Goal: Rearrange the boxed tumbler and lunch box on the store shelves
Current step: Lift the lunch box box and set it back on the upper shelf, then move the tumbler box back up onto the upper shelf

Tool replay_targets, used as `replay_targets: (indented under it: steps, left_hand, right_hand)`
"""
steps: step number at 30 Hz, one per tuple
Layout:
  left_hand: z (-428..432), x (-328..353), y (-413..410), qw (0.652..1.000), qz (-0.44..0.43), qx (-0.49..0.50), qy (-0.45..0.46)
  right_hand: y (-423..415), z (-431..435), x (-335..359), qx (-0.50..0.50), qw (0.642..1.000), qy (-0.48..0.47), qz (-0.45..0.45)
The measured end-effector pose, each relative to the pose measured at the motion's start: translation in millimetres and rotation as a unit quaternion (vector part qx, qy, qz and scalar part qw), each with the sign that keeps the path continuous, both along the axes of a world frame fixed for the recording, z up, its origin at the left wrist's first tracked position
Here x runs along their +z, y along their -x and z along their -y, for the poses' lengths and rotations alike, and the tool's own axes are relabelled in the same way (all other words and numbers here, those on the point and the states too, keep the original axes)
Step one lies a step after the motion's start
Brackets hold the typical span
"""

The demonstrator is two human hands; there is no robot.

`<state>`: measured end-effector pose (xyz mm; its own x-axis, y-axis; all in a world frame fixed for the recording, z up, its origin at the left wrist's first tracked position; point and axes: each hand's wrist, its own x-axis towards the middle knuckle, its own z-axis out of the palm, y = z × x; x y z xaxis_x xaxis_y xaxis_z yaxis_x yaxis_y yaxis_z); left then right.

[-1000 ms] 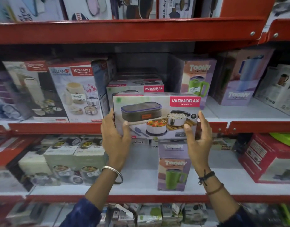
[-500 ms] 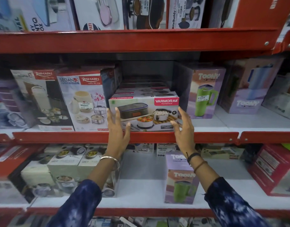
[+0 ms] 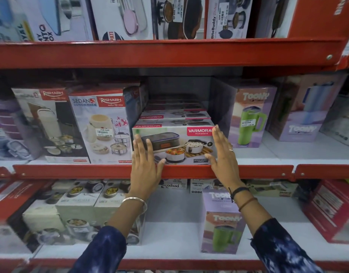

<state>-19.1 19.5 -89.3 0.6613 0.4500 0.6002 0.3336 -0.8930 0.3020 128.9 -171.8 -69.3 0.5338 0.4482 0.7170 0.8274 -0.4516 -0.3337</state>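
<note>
The Varmora lunch box [image 3: 179, 143] stands on the middle shelf [image 3: 258, 171], at the front of a row of like boxes. My left hand [image 3: 144, 164] lies flat against its lower left front, fingers spread. My right hand [image 3: 222, 154] presses flat on its right front edge. Neither hand grips the box. A purple Toony tumbler box [image 3: 221, 223] stands on the lower shelf, below my right wrist. Another Toony tumbler box [image 3: 252, 117] stands just right of the lunch box.
Rishabh lunch pack boxes [image 3: 102, 125] stand close on the left of the lunch box. A red box [image 3: 331, 209] sits at the lower right. Small steel lunch box cartons [image 3: 79, 205] fill the lower left. The upper shelf beam [image 3: 169, 52] hangs overhead.
The lunch box went from held in the air in both hands onto the middle shelf. My hands let go of its sides and now rest flat on its front.
</note>
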Motion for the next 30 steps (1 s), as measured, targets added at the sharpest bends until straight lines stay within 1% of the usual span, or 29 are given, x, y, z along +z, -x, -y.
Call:
replay_targets:
  steps: [4, 6, 8, 10, 12, 13, 16, 18, 20, 22, 25, 28, 30]
  left_hand:
    - [7.6, -1.2, 4.1, 1.000, 0.003, -0.012, 0.015]
    - [16.8, -1.4, 7.9, 0.998, 0.026, -0.039, 0.049]
    - [30.3, -3.9, 13.2, 0.990, 0.069, -0.078, 0.094]
    - [47.2, -13.1, 18.5, 0.981, 0.116, -0.118, 0.098]
    - [69.0, -27.6, 23.3, 0.971, 0.138, -0.165, 0.102]
    - [81.1, -37.6, 24.8, 0.964, 0.136, -0.194, 0.123]
    - [118.4, -76.0, 28.5, 0.938, 0.082, -0.257, 0.217]
    - [135.9, -106.8, 26.4, 0.928, 0.029, -0.265, 0.261]
    - [144.5, -135.6, 21.5, 0.916, -0.010, -0.252, 0.311]
    - [149.4, -156.1, 13.4, 0.901, -0.043, -0.218, 0.373]
    - [155.8, -172.1, -1.5, 0.859, -0.073, -0.158, 0.481]
    - [160.8, -180.3, -11.1, 0.846, -0.081, -0.145, 0.507]
    - [164.5, -178.7, -9.3, 0.839, -0.077, -0.164, 0.513]
  right_hand:
    - [-0.6, 3.4, -6.8, -0.003, 1.000, 0.003, 0.001]
    - [3.0, 9.2, -8.3, 0.014, 1.000, -0.013, -0.003]
    - [12.1, 19.8, -12.0, 0.037, 0.997, -0.055, -0.025]
    - [24.2, 35.4, -21.4, 0.046, 0.992, -0.110, -0.052]
    - [36.4, 54.2, -38.7, 0.041, 0.983, -0.152, -0.095]
    - [42.2, 63.5, -49.4, 0.038, 0.978, -0.165, -0.122]
    - [54.9, 88.3, -88.2, 0.024, 0.960, -0.195, -0.198]
    - [59.0, 101.4, -115.6, 0.001, 0.947, -0.222, -0.234]
    - [58.9, 111.8, -141.8, -0.013, 0.928, -0.231, -0.291]
    - [59.1, 119.2, -162.5, -0.016, 0.901, -0.228, -0.368]
    - [59.9, 124.2, -185.2, 0.004, 0.862, -0.209, -0.462]
    - [60.2, 128.7, -200.4, 0.025, 0.836, -0.192, -0.513]
    - [58.9, 134.1, -206.2, 0.049, 0.821, -0.211, -0.528]
